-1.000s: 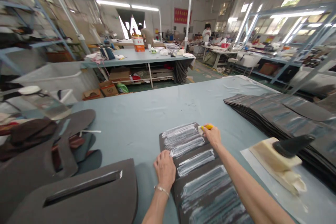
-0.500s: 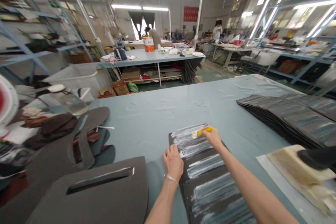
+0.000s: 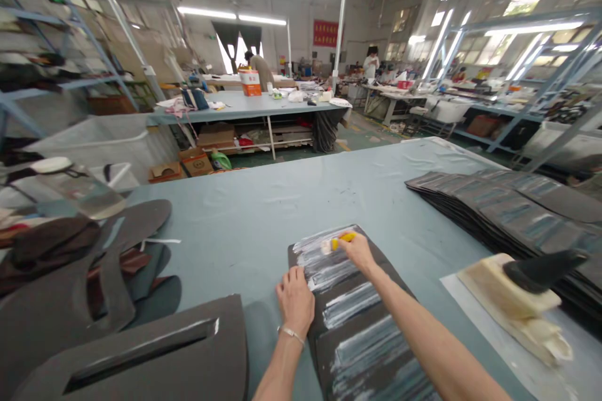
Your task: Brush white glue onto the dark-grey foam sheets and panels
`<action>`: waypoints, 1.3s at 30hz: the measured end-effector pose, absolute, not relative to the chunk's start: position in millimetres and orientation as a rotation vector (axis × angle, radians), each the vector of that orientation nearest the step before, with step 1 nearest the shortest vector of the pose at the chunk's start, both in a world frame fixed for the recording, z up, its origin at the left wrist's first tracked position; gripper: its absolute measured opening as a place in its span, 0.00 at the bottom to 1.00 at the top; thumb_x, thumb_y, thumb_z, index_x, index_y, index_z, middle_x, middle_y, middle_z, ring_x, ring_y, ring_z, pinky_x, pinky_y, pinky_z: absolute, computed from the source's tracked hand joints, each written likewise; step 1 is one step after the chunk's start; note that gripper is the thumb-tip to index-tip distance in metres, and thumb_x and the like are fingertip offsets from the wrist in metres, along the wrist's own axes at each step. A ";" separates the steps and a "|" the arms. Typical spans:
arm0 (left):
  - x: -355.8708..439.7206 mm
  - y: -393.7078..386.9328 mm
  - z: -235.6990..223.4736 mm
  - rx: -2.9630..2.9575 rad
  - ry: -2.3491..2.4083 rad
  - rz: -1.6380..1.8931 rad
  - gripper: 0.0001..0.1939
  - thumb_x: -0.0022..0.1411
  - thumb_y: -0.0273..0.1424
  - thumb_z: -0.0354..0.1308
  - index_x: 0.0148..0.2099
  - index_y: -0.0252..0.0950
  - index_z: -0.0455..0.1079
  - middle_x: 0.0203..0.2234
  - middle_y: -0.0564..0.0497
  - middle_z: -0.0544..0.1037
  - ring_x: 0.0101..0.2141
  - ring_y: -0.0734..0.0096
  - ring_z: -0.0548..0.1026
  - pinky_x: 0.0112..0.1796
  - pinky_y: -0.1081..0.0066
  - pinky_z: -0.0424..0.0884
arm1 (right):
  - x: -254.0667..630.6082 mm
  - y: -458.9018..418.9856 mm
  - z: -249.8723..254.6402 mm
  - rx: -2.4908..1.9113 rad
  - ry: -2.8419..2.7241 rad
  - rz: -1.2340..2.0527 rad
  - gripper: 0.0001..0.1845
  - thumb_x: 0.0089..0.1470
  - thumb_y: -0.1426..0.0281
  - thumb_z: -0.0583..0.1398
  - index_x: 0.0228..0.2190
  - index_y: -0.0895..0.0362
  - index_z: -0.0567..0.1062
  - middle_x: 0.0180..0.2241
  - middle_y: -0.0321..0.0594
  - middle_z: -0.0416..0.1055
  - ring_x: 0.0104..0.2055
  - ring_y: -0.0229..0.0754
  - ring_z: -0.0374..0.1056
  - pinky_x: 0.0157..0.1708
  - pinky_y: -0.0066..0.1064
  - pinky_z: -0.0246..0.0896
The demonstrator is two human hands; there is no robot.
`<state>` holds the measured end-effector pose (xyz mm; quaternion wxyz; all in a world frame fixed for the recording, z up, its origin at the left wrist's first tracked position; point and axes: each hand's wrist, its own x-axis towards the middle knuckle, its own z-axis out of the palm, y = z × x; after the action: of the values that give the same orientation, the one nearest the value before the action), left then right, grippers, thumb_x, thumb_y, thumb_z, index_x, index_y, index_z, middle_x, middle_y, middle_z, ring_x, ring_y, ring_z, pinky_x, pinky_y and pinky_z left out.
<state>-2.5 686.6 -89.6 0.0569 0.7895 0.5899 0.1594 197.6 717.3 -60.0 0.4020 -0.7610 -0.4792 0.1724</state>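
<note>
My right hand [image 3: 361,254] grips the yellow handle of a paintbrush [image 3: 342,240]. Its pale bristles touch the far part of a dark grey flat panel [image 3: 339,287] streaked with wet-looking white bands, probably glue. Fingers down and slightly bent, my left hand [image 3: 296,301] rests at the panel's left edge and holds nothing. A bracelet circles that wrist. The panel lies flat on the blue-grey table [image 3: 226,232], and its near end runs out of view beneath my right forearm.
Dark streaked panels form a stack [image 3: 498,207] on the right. Nearer stands a glue-crusted, yellowish container [image 3: 489,282] with a black cone-shaped part, on a white sheet [image 3: 458,301]. At left lie a slotted dark piece [image 3: 188,357], other dark cutouts [image 3: 153,213] and a clear jar [image 3: 82,191].
The brush and my right hand have shifted slightly left and nearer along the panel's far band. My left hand keeps its place at the edge. The whole view has turned a little right.
</note>
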 end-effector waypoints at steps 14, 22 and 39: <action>2.4 708.8 -102.3 2.400 1.817 0.493 0.21 0.58 0.21 0.45 0.53 0.40 0.62 0.50 0.47 0.67 0.47 0.62 0.64 0.43 0.63 0.59 | 136.9 775.8 -60.6 -1.743 -1.253 0.658 0.12 0.41 0.67 0.55 0.27 0.56 0.76 0.16 0.31 0.66 0.21 0.35 0.61 0.24 0.24 0.53; -4.5 710.0 -85.3 2.032 1.821 0.674 0.17 0.61 0.24 0.44 0.51 0.38 0.63 0.46 0.46 0.70 0.48 0.65 0.66 0.47 0.62 0.59 | 275.4 710.4 -38.1 -2.086 -0.936 0.145 0.13 0.42 0.65 0.55 0.28 0.57 0.77 0.19 0.34 0.68 0.23 0.37 0.61 0.26 0.26 0.53; -17.4 619.0 -103.9 2.452 1.672 0.573 0.22 0.61 0.20 0.40 0.54 0.39 0.63 0.50 0.47 0.70 0.52 0.65 0.64 0.49 0.63 0.58 | 274.2 631.8 -47.0 -2.080 -0.887 0.245 0.11 0.40 0.69 0.55 0.25 0.57 0.76 0.17 0.33 0.66 0.22 0.36 0.60 0.25 0.26 0.52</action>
<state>-17.4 619.0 -103.9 0.0592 0.8098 0.5523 0.1891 274.2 631.8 -47.0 0.4199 -0.8300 -0.3539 0.0978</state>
